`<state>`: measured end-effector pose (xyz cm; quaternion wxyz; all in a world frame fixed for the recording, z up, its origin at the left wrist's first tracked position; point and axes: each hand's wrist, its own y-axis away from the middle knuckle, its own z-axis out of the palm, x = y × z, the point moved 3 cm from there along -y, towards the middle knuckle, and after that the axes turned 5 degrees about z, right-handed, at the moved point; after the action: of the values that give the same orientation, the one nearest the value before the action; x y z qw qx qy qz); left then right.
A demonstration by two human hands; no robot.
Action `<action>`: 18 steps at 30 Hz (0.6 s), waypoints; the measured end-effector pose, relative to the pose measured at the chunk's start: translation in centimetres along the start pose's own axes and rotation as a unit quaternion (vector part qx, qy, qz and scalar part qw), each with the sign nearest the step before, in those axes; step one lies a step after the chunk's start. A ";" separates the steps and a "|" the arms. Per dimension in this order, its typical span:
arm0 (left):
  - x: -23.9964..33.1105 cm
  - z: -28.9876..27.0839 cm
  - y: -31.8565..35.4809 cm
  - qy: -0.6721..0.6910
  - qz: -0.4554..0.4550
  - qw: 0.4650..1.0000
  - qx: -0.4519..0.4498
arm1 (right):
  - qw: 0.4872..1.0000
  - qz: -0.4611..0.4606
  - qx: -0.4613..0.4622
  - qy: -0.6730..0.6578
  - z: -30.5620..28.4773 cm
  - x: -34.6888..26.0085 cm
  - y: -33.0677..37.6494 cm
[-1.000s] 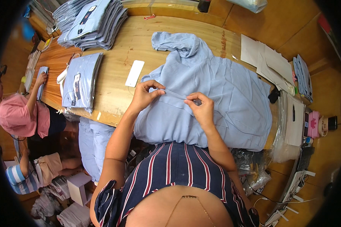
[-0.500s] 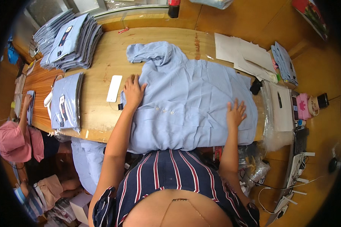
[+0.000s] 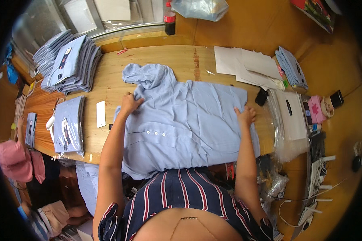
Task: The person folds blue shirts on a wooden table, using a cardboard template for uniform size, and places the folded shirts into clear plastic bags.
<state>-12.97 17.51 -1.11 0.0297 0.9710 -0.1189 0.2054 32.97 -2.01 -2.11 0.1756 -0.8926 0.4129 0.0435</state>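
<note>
A light blue shirt (image 3: 181, 116) lies spread on the wooden table, several white buttons showing near its middle and a rumpled sleeve (image 3: 149, 74) at the far left. My left hand (image 3: 131, 104) is closed on its left edge, below that sleeve, fingertips partly hidden by the cloth. At the right edge my right hand (image 3: 246, 115) grips the fabric, thumb on top and fingers curled. A white tag (image 3: 101, 114) on the table lies just left of my left hand.
Folded blue shirts (image 3: 70, 62) are stacked at the far left, with a bagged one (image 3: 68, 126) nearer. White sheets (image 3: 249, 64) lie at the back right, clear plastic bags (image 3: 287, 116) at the right. A cola bottle (image 3: 169, 22) stands behind. Another person in a pink hat (image 3: 14, 160) is at left.
The view has shifted. Both hands have moved farther up along the shirt's edges, and their spread fingers have curled onto the cloth. The other person's hand at left has moved off a folded shirt.
</note>
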 end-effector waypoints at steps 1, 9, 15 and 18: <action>1.4 -1.1 0.3 0.102 -0.034 0.993 -0.046 | 0.996 -0.065 -0.040 -0.036 0.7 -0.5 0.1; -2.4 -23.8 9.9 0.458 0.175 0.870 -0.059 | 0.703 -0.025 -0.147 -0.696 -18.2 4.2 -5.7; 0.7 -30.7 1.6 0.014 0.255 0.962 0.092 | 0.770 -0.195 -0.168 -0.584 -22.1 -7.7 -13.8; 4.7 -37.2 -3.9 -0.136 0.169 0.959 0.182 | 0.782 -0.206 -0.034 -0.587 -26.3 -8.0 -20.1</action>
<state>-22.41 24.19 34.73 -0.1994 0.9444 -0.2448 0.0915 41.06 6.54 29.86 0.3583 -0.7638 0.0344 0.5358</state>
